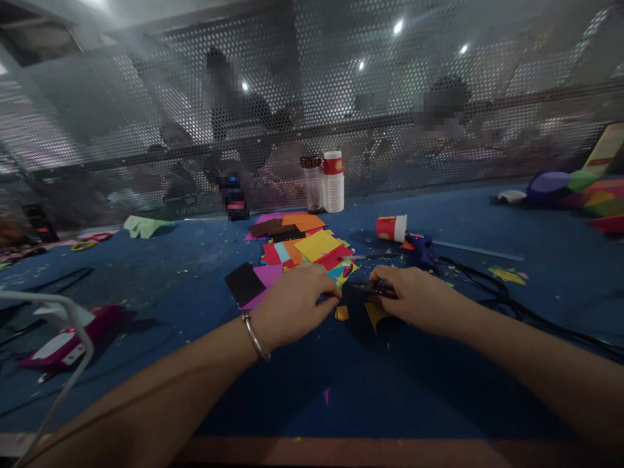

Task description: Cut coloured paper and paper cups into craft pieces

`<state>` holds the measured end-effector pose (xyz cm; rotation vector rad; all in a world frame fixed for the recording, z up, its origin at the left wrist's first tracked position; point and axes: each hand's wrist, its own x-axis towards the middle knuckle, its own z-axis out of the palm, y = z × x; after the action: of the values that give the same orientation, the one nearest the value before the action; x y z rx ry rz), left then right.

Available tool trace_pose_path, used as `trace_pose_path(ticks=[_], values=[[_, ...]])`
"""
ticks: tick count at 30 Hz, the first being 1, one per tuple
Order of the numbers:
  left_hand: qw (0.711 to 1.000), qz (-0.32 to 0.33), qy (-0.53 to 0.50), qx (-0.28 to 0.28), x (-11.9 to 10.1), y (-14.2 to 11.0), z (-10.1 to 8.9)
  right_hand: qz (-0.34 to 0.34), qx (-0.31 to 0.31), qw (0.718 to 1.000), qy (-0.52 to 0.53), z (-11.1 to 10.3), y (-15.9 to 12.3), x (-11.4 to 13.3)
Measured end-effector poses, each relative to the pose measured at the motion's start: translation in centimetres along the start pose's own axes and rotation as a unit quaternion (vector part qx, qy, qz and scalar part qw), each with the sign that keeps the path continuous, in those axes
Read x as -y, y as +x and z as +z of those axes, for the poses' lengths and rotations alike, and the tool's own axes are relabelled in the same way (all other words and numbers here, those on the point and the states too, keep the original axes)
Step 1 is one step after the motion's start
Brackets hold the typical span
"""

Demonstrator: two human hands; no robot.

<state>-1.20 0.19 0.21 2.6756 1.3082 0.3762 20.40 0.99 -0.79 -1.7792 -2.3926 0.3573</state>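
My left hand (299, 305), with a silver bangle on the wrist, is closed in a pinch. A small yellowish piece of paper (340, 284) shows at its fingertips. My right hand (414, 299) is closed around dark scissors (368, 287), whose blades point left toward the pinched paper. Beneath the hands, a small yellow scrap (342, 313) and a larger yellow offcut (375, 314) lie on the blue table (302, 390). Just beyond my left hand is a pile of coloured sheets, topped by a yellow sheet (319, 246). A black sheet (245, 284) lies left of it.
A red-and-white paper cup (390, 229) lies on its side near a blue glue gun (420, 248) and black cable (511, 302). Behind stand stacked cups (334, 185) and a clear bottle (312, 185) before a perforated screen (370, 130). At left lies a magenta-and-white device (73, 335).
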Motion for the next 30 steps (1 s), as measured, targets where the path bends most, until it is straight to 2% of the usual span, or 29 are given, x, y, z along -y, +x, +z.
trace_pose_path(ticks=[5, 8, 11, 14, 18, 22, 28, 30], values=[[0.999, 0.048, -0.021, 0.015, 0.2, 0.0, 0.7, -0.004, 0.001, 1.0, -0.009, -0.1, -0.1, 0.1], [0.998, 0.043, -0.041, 0.017, 0.3, 0.1, 0.6, -0.009, 0.0, 1.0, -0.012, -0.1, -0.1, 0.0], [0.996, 0.014, -0.085, 0.007, 0.7, 0.2, -0.8, -0.009, 0.001, 1.0, -0.022, 0.0, -0.1, -0.1], [0.998, 0.002, -0.068, 0.003, 1.5, 0.0, -2.9, 0.001, 0.004, 0.999, -0.04, -0.1, -0.1, 0.0], [0.994, -0.016, -0.011, 0.107, 3.0, -0.9, -5.2, 0.011, 0.006, 0.999, -0.051, -0.2, -0.2, 0.1], [0.982, -0.029, 0.054, 0.179, 3.4, -1.9, -6.1, 0.002, -0.002, 0.999, -0.05, -0.1, -0.3, 0.1], [0.969, -0.056, 0.108, 0.214, 2.7, -2.3, -5.5, -0.002, -0.02, 0.998, -0.053, 0.0, -0.4, 0.0], [0.976, -0.057, 0.094, 0.189, 2.7, -2.4, -5.6, -0.005, -0.02, 0.998, -0.052, 0.0, -0.4, 0.0]])
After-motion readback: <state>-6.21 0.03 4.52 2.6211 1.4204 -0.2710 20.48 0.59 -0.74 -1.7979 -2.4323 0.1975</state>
